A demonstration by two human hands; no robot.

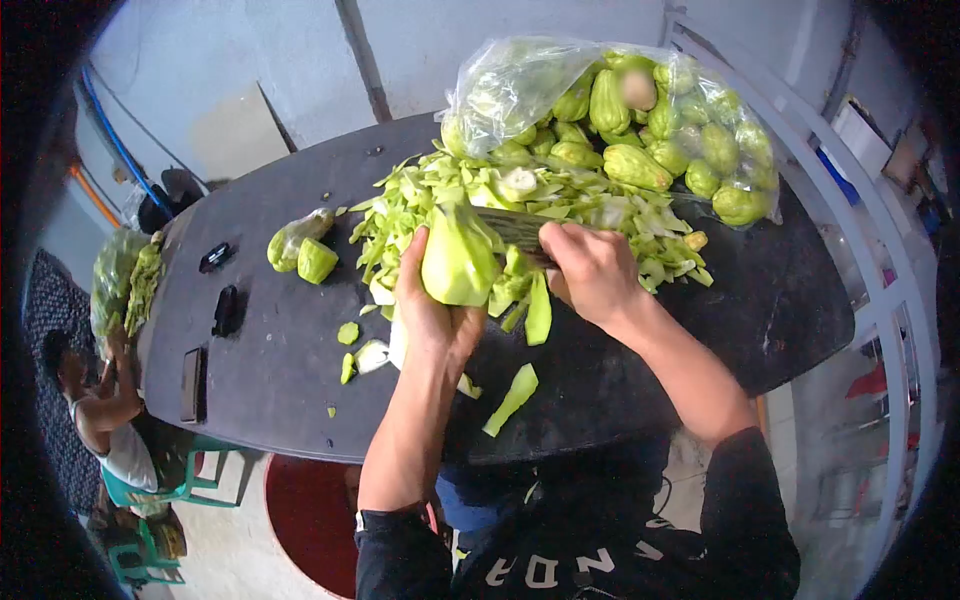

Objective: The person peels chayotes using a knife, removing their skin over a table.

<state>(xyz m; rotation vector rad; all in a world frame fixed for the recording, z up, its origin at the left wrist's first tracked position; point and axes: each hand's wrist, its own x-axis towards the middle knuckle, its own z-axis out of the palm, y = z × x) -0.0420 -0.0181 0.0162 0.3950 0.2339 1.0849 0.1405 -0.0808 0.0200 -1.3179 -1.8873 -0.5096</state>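
Observation:
My left hand point(438, 320) is closed around a pale green chayote point(460, 268), its skin partly cut away in flat facets. In my right hand point(598, 272) is a knife point(515, 228), its dark blade reaching left to the upper side of the chayote; my fist hides the handle. Below the blade, strips of peel point(538, 310) hang down near the fruit. A wide heap of cut peelings point(590, 205) spreads behind both hands. One long peel point(512, 400) lies by itself on the dark table point(640, 400).
A clear plastic bag point(520, 85) full of whole chayotes point(640, 168) stands at the back right. Left of the heap lie chayote pieces point(317, 260), dark small objects point(227, 310) and a phone-like slab point(194, 384). Another person point(105, 405) sits at far left; a red tub point(310, 520) stands below.

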